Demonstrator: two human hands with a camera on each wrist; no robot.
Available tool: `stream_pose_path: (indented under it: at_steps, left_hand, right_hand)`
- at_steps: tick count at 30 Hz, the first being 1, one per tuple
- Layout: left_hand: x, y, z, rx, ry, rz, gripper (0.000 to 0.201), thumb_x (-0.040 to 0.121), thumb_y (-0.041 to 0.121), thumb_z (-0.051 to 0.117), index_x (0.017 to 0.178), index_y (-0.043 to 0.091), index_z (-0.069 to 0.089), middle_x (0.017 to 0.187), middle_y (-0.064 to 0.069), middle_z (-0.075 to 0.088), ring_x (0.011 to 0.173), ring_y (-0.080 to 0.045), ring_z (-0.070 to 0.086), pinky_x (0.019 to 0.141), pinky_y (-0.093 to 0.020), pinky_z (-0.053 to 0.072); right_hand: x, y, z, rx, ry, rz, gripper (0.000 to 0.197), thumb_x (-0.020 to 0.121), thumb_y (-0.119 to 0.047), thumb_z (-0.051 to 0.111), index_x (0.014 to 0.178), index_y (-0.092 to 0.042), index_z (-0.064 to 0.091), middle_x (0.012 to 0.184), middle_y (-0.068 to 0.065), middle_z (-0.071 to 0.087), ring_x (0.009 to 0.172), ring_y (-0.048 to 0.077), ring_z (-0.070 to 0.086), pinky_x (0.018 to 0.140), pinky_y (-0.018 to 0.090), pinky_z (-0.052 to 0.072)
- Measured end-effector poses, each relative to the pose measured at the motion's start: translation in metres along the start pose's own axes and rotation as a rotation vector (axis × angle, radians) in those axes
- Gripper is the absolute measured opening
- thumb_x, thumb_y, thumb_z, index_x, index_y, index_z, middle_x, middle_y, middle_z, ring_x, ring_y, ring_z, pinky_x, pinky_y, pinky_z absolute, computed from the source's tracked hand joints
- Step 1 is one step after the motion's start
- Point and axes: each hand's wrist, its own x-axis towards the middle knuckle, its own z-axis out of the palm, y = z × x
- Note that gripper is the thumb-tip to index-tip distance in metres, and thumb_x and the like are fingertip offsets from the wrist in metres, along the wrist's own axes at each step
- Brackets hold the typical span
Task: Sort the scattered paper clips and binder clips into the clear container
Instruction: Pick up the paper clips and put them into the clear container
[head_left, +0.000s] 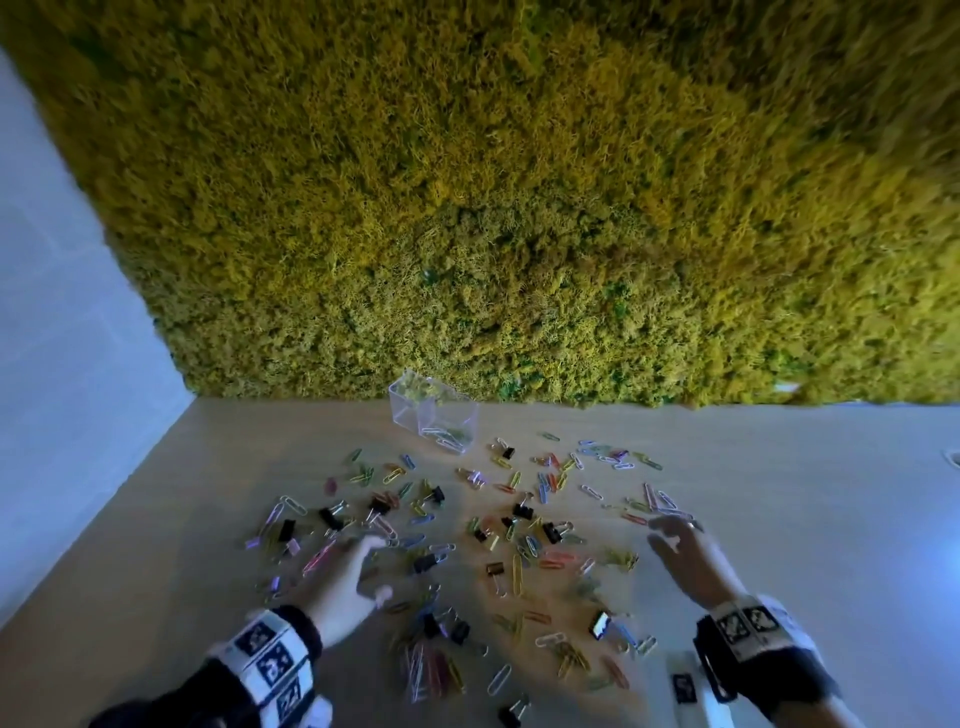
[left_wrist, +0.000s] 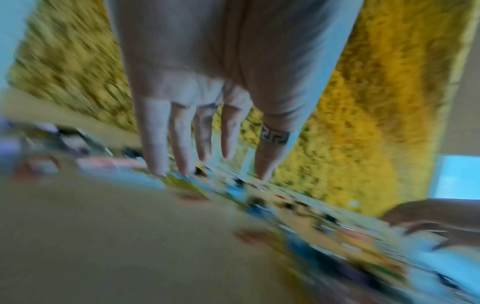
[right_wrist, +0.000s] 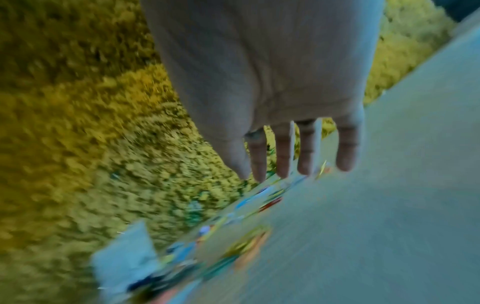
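Left hand (head_left: 345, 582) and right hand (head_left: 685, 558), fingers spread, holding nothing, hover over the scatter: gathering step, barely begun. Wire paper clips (head_left: 514, 571), coloured loops; black binder clips (head_left: 382, 504), boxy, on matte tabletop (head_left: 779, 493). Clear container (head_left: 434, 423), rigid plastic, far edge, few clips inside. Next: pinch one, carry forward.

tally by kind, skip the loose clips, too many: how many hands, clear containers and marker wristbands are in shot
hands: 2 (left hand, right hand)
clear container: 1
marker wristbands: 2 (left wristband, right wristband)
total: 5
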Motion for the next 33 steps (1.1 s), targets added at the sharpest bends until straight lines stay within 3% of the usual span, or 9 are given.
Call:
stream_pose_path:
  at_steps: [3,7,10,14,16,18,22,28,33]
  left_hand:
    - [0.024,-0.002,-0.020,0.175,0.094,-0.071,0.073,0.090,0.042,0.049,0.146,0.016,0.009,0.156,-0.007,0.002,0.142,-0.025,0.014,0.112,-0.039,0.024]
    - [0.025,0.000,-0.008,0.491,-0.180,-0.091,0.075,0.092,0.052,0.035,0.146,0.021,-0.006,0.155,0.001,-0.017,0.144,-0.024,-0.011,0.114,-0.053,0.007]
    - [0.022,-0.008,0.001,0.365,-0.151,-0.043,0.067,0.094,0.032,0.044,0.147,0.020,0.005,0.156,0.003,-0.011,0.145,-0.021,0.001,0.116,-0.036,0.017]
    - [0.022,-0.009,0.002,0.391,0.031,0.118,0.062,0.091,0.026,0.052,0.144,0.026,0.020,0.154,0.010,0.009,0.141,-0.021,0.015,0.112,-0.032,0.025]
    - [0.027,-0.003,-0.002,0.359,-0.012,0.175,0.058,0.090,0.024,0.053,0.142,0.024,0.026,0.151,0.011,0.016,0.138,-0.019,0.023,0.110,-0.031,0.026]
    - [0.033,0.001,-0.003,0.336,-0.033,0.215,0.053,0.091,0.020,0.053,0.140,0.021,0.033,0.149,0.009,0.021,0.132,-0.016,0.034,0.107,-0.028,0.031]
    - [0.035,-0.001,0.001,0.286,-0.055,0.227,0.045,0.089,0.014,0.055,0.132,0.018,0.043,0.141,0.003,0.031,0.122,-0.013,0.043,0.100,-0.019,0.032]
    - [0.040,-0.003,-0.006,0.301,-0.052,0.268,0.062,0.080,0.029,0.067,0.135,0.027,0.038,0.138,0.015,0.029,0.124,-0.012,0.038,0.096,-0.025,0.038]
    - [0.050,0.004,0.000,0.359,-0.054,0.287,0.041,0.088,0.024,0.057,0.128,0.022,0.048,0.133,0.006,0.042,0.118,-0.015,0.046,0.098,-0.027,0.039]
  right_hand:
    - [0.024,-0.012,-0.023,-0.059,0.046,0.257,0.057,0.089,-0.048,0.046,0.137,-0.021,0.034,0.142,0.016,0.033,0.131,0.033,0.030,0.110,0.043,0.024]
    - [0.033,-0.037,-0.018,-0.109,-0.057,0.219,0.059,0.093,-0.043,0.037,0.142,-0.012,0.026,0.150,0.007,0.027,0.134,0.028,0.028,0.111,0.034,0.025]
    - [0.021,-0.045,0.005,-0.156,-0.236,0.062,0.058,0.085,-0.047,0.046,0.132,-0.012,0.044,0.139,0.013,0.043,0.127,0.032,0.040,0.109,0.040,0.032]
    - [-0.001,-0.064,0.015,-0.184,-0.256,-0.161,0.044,0.092,-0.040,0.045,0.131,-0.021,0.045,0.138,0.006,0.041,0.122,0.026,0.044,0.105,0.035,0.035]
    - [-0.004,-0.077,0.015,-0.197,-0.248,-0.210,0.045,0.093,-0.044,0.040,0.131,-0.020,0.046,0.138,0.007,0.042,0.123,0.024,0.043,0.104,0.033,0.034]
    - [-0.014,-0.091,0.020,-0.189,-0.335,-0.276,0.065,0.083,-0.063,0.032,0.125,-0.018,0.052,0.136,0.005,0.043,0.123,0.020,0.041,0.105,0.032,0.037]
    - [-0.027,-0.091,0.042,-0.178,-0.396,-0.412,0.128,0.034,-0.098,0.000,0.119,-0.022,0.058,0.130,-0.001,0.044,0.116,0.015,0.043,0.104,0.031,0.039]
    - [-0.044,-0.089,0.038,-0.194,-0.397,-0.323,0.111,0.038,-0.081,0.056,0.132,-0.027,0.033,0.127,-0.009,0.036,0.118,0.013,0.038,0.108,0.039,0.036]
    - [-0.053,-0.098,0.050,-0.229,-0.364,-0.304,0.093,0.056,-0.054,0.076,0.132,-0.022,0.033,0.130,-0.003,0.037,0.121,0.019,0.038,0.107,0.038,0.035]
